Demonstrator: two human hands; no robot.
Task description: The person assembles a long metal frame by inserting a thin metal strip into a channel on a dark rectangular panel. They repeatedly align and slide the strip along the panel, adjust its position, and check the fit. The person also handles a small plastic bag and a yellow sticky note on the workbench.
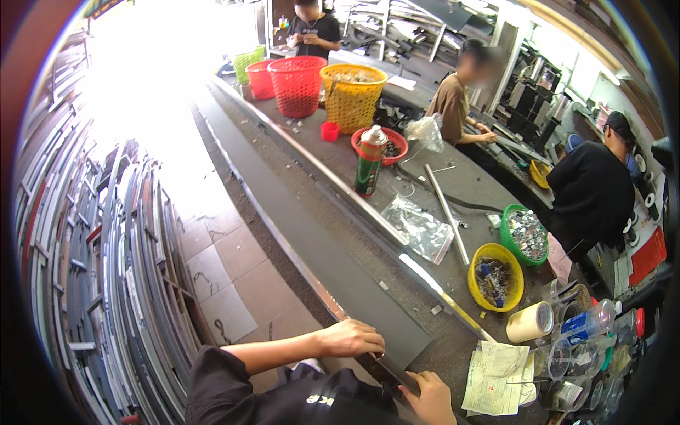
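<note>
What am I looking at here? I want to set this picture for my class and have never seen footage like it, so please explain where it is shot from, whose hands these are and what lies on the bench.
There is no machine: a person wears a wide fisheye camera on the head, looking down, so straight edges bend near the rim. The two bare hands at the bottom are that person's own. The left hand and the right hand both rest on the near end of a long dark metal strip lying along the workbench; how tightly they grip it is hard to tell. Also on the bench: a green spray can, clear plastic bags, a thin metal rod, yellow and green bowls of small parts, a tape roll, papers and plastic baskets. Other people work farther along.
</note>
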